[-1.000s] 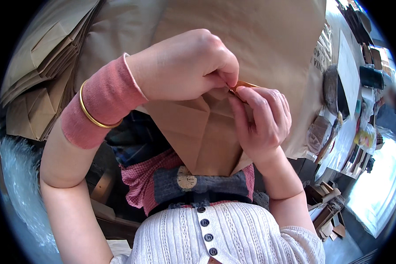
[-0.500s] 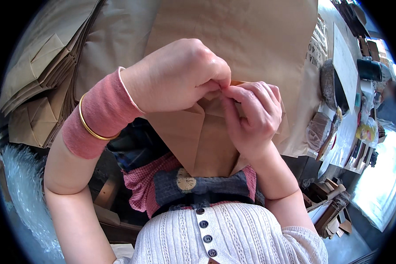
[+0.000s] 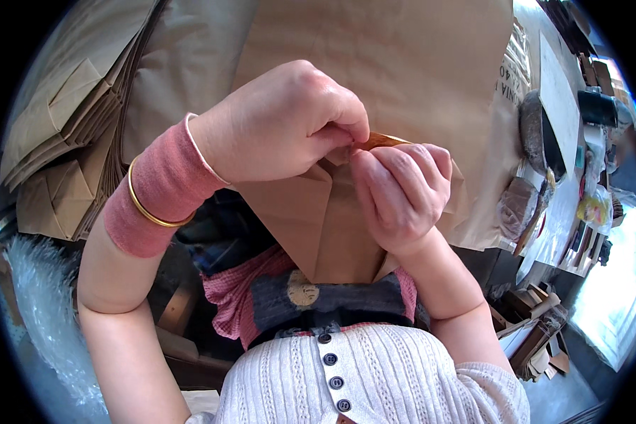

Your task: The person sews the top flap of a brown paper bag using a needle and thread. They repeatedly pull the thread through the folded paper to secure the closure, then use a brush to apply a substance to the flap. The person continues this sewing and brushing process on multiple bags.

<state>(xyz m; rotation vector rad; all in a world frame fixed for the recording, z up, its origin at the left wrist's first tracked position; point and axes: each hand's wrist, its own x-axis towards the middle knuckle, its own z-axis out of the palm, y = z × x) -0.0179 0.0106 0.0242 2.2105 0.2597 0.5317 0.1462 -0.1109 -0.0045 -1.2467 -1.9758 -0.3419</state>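
Between my arms a brown paper bag (image 3: 346, 244) stands on the near edge of the work surface, with creased, folded panels facing me. My left hand (image 3: 286, 120), with a pink cuff (image 3: 166, 184) and a gold bangle (image 3: 143, 205) at the wrist, pinches the bag's upper edge between thumb and fingers. Against the same edge, my right hand (image 3: 403, 194) is closed, fingers curled and thumb close to the left fingertips. An orange-lit strip of paper (image 3: 385, 140) shows just behind the right fingers. The exact spot of the pinch is partly hidden.
Large brown paper (image 3: 417, 56) covers the surface beyond. Stacked folded paper bags (image 3: 71, 102) lie at the left, above clear plastic strips (image 3: 49, 318). Rightward are a grey hollow object (image 3: 532, 131), a white board (image 3: 558, 99), a plastic-wrapped package (image 3: 517, 203) and cardboard scraps (image 3: 537, 318).
My right fingers have curled in more tightly, and the thumb has drawn slightly down from the left fingertips. More of the orange-lit strip shows. My left hand keeps its pinch.
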